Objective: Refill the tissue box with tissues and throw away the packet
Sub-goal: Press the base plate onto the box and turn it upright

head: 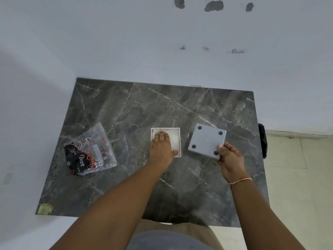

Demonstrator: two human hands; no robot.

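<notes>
A pale wall fills the upper part of the view, marked by a few dark chipped patches near the top. To the right a strip of light floor tiles shows beside the table. The table is a dark grey marble-patterned slab with pale veins, set against the wall; a scrap of yellowish tape sticks to its near left corner, and something black hangs just off its right edge, too little of it showing to tell what it is.

On the left part of the table lies the packet, a crumpled clear plastic wrapper with black, red and gold print; it looks flat and emptied, well apart from both hands.

Near the middle of the table stands the tissue box, a small square white box, open at the top, with white tissues inside it. The left hand lies flat, fingers together, pressing down on the tissues inside the box.

Just beside the box, to its right, is the grey square lid with four dark round pads at its corners, tilted. The right hand grips its near corner, thumb on top. A thin thread bracelet circles the right wrist.
</notes>
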